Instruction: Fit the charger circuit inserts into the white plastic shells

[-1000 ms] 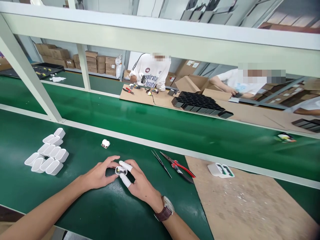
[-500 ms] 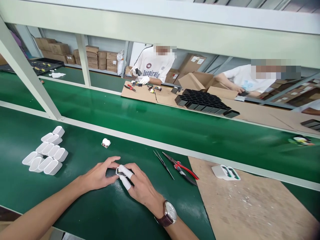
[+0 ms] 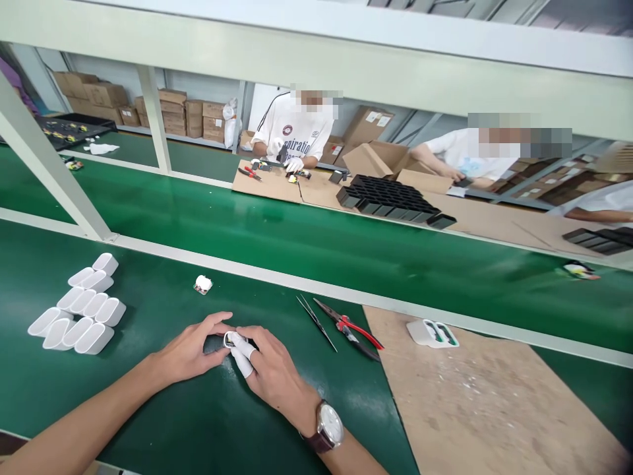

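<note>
left hand (image 3: 190, 349) + right hand (image 3: 270, 369): both pinching small part (image 3: 230, 340) on bench | shells (image 3: 74, 310) wait, left | pliers (image 3: 349, 328), tweezers (image 3: 316, 322) unused

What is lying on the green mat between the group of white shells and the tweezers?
In the head view, a small white part and both hands, left hand and right hand, pinching a small white piece.

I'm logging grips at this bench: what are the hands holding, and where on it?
A small white part, pinched at its ends between the left hand and the right hand.
</note>
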Demonstrator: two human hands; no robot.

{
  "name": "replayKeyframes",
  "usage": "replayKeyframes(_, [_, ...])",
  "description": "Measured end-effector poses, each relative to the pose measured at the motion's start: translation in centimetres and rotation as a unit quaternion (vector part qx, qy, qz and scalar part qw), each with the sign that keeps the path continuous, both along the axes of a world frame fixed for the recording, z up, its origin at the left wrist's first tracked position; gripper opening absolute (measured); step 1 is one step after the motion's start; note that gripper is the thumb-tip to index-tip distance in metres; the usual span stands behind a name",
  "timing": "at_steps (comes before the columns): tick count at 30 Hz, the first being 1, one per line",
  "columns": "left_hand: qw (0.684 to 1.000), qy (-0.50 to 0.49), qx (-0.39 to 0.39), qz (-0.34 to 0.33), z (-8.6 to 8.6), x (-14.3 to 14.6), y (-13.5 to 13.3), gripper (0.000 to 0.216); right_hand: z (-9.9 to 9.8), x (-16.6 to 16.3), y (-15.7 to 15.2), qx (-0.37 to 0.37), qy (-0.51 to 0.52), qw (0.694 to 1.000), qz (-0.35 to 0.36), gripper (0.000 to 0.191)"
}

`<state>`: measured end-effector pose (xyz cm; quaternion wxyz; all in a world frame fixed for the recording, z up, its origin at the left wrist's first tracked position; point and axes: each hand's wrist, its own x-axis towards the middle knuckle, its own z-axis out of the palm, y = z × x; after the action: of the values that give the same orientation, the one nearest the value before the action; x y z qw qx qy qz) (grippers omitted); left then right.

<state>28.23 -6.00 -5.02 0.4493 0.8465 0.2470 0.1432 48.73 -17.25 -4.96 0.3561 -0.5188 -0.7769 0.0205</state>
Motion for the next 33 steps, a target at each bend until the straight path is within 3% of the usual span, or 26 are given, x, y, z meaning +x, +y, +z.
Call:
replayKeyframes(5, [0.995,-0.036,0.091,-0.010,-1.0,-0.2,0.0,0.053,1.2,1.7,0.3,-0.064,0.027,0.998,-0.008,0.035])
replayKeyframes(8, [0.984,-0.062,0.161,-0.040,-1.4,-0.1,0.0,0.044,1.2,4.8,0.4,-0.055,-0.039,0.989,-0.129,0.036])
replayKeyframes(10, [0.973,-0.105,0.199,-0.057,-1.6,0.1,0.0,0.043,0.5,7.2,0.2,-0.054,-0.130,0.962,-0.232,0.033])
replayKeyframes(13, [0.956,-0.168,0.232,-0.067,-1.9,0.5,0.0,0.038,-1.0,9.7,-0.2,-0.071,-0.214,0.931,-0.286,0.027])
replayKeyframes(18, [0.967,-0.138,0.204,-0.062,-2.1,0.6,-0.1,0.032,-1.7,9.8,-0.3,-0.073,-0.213,0.942,-0.250,0.027])
replayKeyframes(22, [0.986,-0.073,0.150,-0.011,-2.0,0.2,-0.3,0.039,-1.1,8.3,-0.2,-0.063,-0.178,0.962,-0.196,0.027])
replayKeyframes(25, [0.981,-0.096,0.168,-0.030,-2.0,0.2,-0.2,0.034,-1.0,8.0,-0.6,-0.048,-0.144,0.977,-0.150,0.028])
replayKeyframes(30, [0.964,-0.142,0.218,-0.052,-2.2,0.4,-0.1,0.030,-1.4,8.7,-2.1,-0.056,-0.138,0.972,-0.184,0.029])
replayKeyframes(33, [0.975,-0.106,0.192,-0.037,-2.2,0.3,-0.5,0.028,-0.8,7.8,-2.6,-0.070,-0.091,0.979,-0.168,0.028])
